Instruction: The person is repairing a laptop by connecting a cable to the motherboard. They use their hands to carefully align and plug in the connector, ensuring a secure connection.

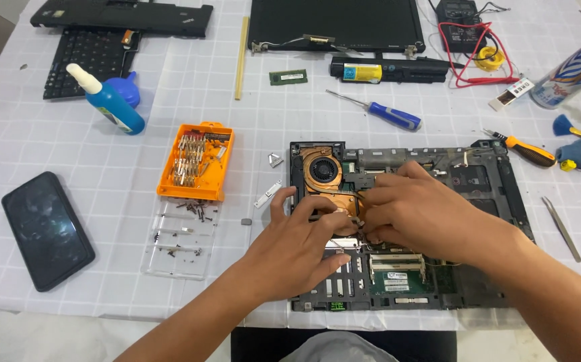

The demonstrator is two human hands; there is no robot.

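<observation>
Hands meet mid-frame over the opened black laptop base [485,221]. I see left hand [304,245] curled, fingertips pinching the copper heatsink with round fan [324,177]; right hand [424,214] curled beside it, grip hidden. Orange screwdriver-bit case [197,161] sits left, within reach, on white gridded table cover [103,268].

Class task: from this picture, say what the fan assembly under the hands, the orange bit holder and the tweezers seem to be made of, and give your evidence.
Copper-coloured fan and heat-pipe assembly: probably copper, judging by its reddish metallic sheen; the fan blades look like black plastic.
Orange rectangular bit holder: likely moulded plastic, with a uniform matte colour; the bits in it glint like steel.
Slim grey tweezers: apparently bare metal, with a dull silver finish.
</observation>
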